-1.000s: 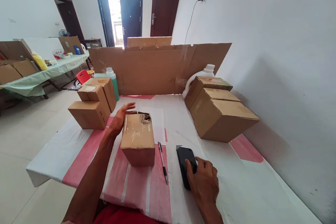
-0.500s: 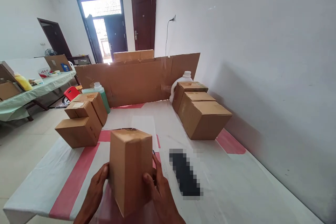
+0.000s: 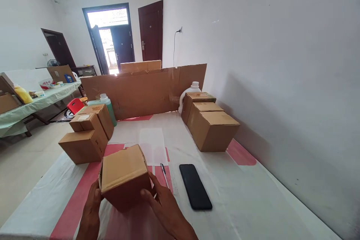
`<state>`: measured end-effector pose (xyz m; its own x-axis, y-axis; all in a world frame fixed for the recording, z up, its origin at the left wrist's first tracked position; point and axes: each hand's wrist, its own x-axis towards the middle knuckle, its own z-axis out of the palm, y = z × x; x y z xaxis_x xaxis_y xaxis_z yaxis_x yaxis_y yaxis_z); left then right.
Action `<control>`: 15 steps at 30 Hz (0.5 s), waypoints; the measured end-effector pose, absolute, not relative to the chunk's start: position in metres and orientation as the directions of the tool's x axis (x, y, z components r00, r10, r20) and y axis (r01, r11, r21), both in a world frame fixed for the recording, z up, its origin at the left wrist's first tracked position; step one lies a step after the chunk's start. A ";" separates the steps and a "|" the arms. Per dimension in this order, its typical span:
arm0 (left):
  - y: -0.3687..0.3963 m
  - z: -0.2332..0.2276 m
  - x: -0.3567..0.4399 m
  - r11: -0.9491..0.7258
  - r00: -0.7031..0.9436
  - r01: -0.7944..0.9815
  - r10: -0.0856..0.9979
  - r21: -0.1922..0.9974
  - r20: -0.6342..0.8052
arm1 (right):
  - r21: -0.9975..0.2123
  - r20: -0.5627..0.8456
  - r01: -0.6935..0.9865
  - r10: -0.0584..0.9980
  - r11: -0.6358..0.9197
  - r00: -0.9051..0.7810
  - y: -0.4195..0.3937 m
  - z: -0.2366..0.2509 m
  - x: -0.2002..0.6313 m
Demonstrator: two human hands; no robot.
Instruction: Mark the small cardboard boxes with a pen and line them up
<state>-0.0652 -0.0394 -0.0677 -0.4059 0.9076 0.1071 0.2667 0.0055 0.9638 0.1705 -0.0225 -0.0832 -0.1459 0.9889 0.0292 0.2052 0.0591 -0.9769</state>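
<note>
Phone (image 3: 195,186), pen (image 3: 164,174), stacked cartons (image 3: 211,124)

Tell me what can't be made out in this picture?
- Head view: the cardboard box's contents; its sides are closed.
- The pen: lower part hidden behind the right hand.
- The left hand: wrist cut off by the bottom edge.
- The phone: screen dark.

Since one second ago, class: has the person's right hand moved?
Yes. The right hand has left the black phone, which lies on the table, and gone leftward past the pen to grip the small box.
</note>
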 end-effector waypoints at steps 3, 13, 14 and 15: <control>-0.041 -0.091 -0.060 0.037 -0.415 0.213 0.908 0.976 0.056 | -0.940 0.052 0.329 0.992 0.087 -0.112 -0.019 -0.089 0.167; -0.048 -0.090 0.045 -0.295 0.085 0.401 0.955 0.867 0.286 | -0.959 0.282 0.102 0.848 0.264 0.449 -0.034 -0.086 0.244; -0.038 -0.081 0.071 -0.376 0.253 0.347 0.920 0.859 0.301 | -0.955 0.294 0.135 0.780 0.265 0.552 -0.033 -0.088 0.265; -0.025 -0.073 0.097 -0.441 0.422 0.283 0.855 0.852 0.302 | -0.949 0.311 0.175 0.709 0.261 0.633 -0.032 -0.090 0.288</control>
